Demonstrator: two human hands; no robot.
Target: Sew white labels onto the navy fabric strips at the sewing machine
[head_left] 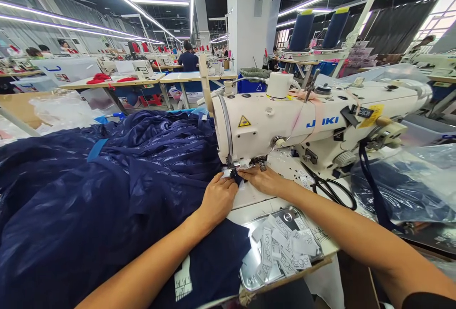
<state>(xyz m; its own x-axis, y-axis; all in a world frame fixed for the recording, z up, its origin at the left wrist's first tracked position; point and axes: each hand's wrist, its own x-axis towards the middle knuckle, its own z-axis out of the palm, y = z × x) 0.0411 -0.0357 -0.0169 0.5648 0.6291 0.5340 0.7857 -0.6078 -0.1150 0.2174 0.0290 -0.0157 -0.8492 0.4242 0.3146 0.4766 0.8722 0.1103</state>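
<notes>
A large heap of navy fabric (142,171) covers the left of the table and reaches the needle area of a white sewing machine (260,119). My left hand (219,197) rests on the fabric's edge just in front of the presser foot (235,164), its fingers curled and pressed onto the cloth. From the right, my right hand (261,180) reaches in beside the foot, its fingers close together on a small dark piece of fabric at the needle. The fingertips of both hands nearly meet there.
A metal tray (249,271) with several white labels (285,245) sits at the front edge. Black scissors (331,190) lie right of my right hand. Bagged navy fabric (402,195) is at the far right. Thread cones (301,31) stand behind. A person (188,57) sits farther back.
</notes>
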